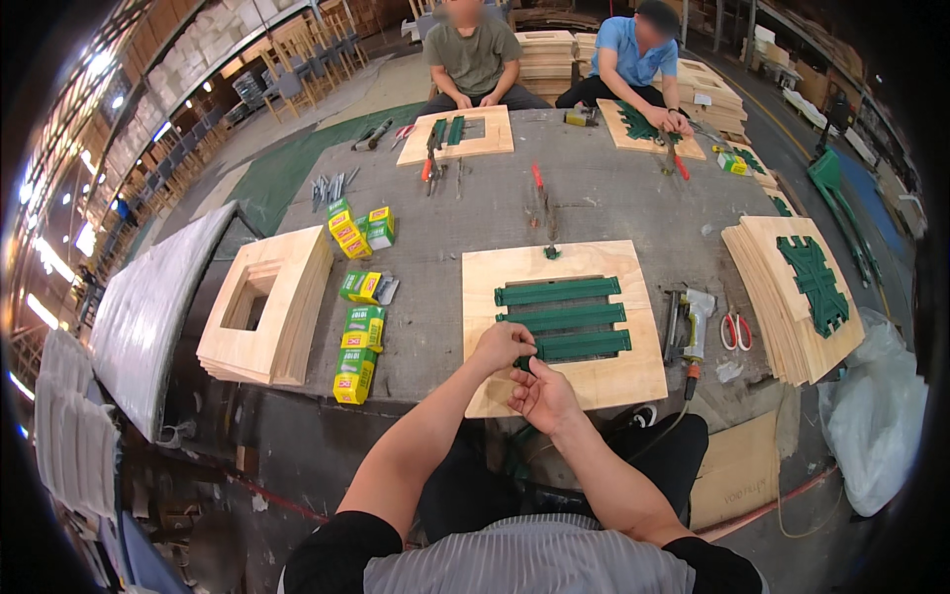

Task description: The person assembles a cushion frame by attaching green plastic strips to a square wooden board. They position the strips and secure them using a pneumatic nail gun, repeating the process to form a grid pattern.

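In front of me lies a plywood panel (pixel 614 376) with a rectangular opening. Three dark green webbing straps run across that opening; the nearest one is the lowest strap (pixel 586 346). At the left end of this strap, my left hand (pixel 501 348) has its fingertips pinched on the green webbing. My right hand (pixel 550 398) is just beside it, palm turned up and fingers curled, with thumb and forefinger closed at the same strap end. Fingers partly hide that end. A small green scrap (pixel 552 252) sits by the panel's far edge.
Right of the panel lie a nail gun (pixel 699 325) with a hose and red-handled scissors (pixel 735 332). Stacked plywood frames (pixel 287 267) and yellow-green boxes (pixel 356 368) stand left; another stack (pixel 767 287) is right. Red-handled pliers (pixel 538 178) lie ahead. Two people work across the table.
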The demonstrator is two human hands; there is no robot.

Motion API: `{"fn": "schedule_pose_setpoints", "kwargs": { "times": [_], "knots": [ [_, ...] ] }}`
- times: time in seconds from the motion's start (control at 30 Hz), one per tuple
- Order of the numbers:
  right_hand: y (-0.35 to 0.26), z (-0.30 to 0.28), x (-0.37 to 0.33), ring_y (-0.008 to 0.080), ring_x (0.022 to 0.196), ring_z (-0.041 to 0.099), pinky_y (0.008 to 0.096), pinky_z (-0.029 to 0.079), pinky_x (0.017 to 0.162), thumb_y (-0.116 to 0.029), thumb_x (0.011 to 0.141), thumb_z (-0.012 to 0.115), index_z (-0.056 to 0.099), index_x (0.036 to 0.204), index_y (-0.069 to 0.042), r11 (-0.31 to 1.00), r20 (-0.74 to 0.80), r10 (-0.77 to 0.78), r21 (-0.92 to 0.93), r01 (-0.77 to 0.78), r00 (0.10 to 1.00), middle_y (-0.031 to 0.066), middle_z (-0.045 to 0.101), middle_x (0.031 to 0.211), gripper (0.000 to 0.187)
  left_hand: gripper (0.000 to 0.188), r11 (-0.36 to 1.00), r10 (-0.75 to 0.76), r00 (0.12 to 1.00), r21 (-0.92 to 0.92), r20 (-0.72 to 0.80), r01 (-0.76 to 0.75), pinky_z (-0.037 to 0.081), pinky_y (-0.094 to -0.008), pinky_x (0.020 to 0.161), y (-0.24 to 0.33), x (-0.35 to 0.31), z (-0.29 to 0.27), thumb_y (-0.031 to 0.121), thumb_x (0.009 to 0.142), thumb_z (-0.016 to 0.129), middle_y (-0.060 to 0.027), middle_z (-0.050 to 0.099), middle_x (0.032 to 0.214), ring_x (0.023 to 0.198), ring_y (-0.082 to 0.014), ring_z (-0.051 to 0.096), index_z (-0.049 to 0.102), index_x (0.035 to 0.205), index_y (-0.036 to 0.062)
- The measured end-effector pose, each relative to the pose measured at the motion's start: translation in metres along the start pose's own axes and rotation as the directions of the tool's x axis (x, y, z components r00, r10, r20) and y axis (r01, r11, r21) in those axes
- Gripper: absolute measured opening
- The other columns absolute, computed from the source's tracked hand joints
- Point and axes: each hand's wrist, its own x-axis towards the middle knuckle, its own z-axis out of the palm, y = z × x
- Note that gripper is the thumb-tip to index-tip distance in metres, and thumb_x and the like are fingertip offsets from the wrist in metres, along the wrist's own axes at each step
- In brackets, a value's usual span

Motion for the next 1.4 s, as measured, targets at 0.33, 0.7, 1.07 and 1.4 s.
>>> {"fn": "schedule_pose_setpoints", "kwargs": {
  "times": [0.33,0.7,1.07,1.4],
  "knots": [
    [-0.002,0.02,0.032,0.0164,0.066,0.057,0.032,0.049,0.065,-0.064,0.102,0.049,0.049,0.119,-0.013,0.938,-0.126,-0.061,0.332,0.1,0.99,0.0054,0.062,0.084,0.054,0.028,0.974,-0.12,0.989,0.182,-0.09,0.135,0.057,-0.0394,0.078,-0.01,0.008,-0.004,0.031,0.09,0.071,-0.0155,0.077,0.093,0.086,-0.0295,0.074,0.079,0.102,0.007],
    [-0.009,0.0,0.002,0.0225,0.083,0.067,0.0382,0.056,0.074,-0.045,0.105,0.057,0.052,0.122,-0.006,1.0,-0.018,-0.003,0.005,0.003,1.0,0.0075,0.067,0.096,0.043,0.021,0.945,-0.156,0.987,0.286,-0.034,0.159,0.057,-0.0388,0.066,0.006,0.024,-0.005,0.026,0.084,0.079,-0.0097,0.076,0.082,0.071,-0.0221,0.071,0.08,0.095,0.0088],
    [0.005,-0.025,-0.035,0.023,0.108,0.066,0.0374,0.054,0.088,-0.028,0.108,0.054,0.03,0.156,-0.003,0.923,-0.117,-0.075,-0.383,0.025,0.99,0.0102,0.061,0.127,0.059,0.031,0.933,0.084,0.994,0.345,0.071,-0.103,0.056,-0.0408,0.087,0.027,0.067,-0.036,0.012,0.091,0.068,-0.0135,0.074,0.109,0.098,-0.0273,0.071,0.071,0.121,0.0058],
    [-0.013,-0.003,0.008,0.0186,0.077,0.066,0.034,0.055,0.071,-0.02,0.108,0.054,0.022,0.162,-0.006,0.923,-0.009,-0.201,-0.336,0.186,0.98,0.0086,0.066,0.101,0.064,0.028,0.989,-0.105,0.985,0.092,-0.136,0.118,0.056,-0.039,0.077,0.015,0.093,-0.034,0.023,0.085,0.079,-0.0125,0.075,0.091,0.083,-0.0253,0.072,0.078,0.109,0.0081]
  ]
}}
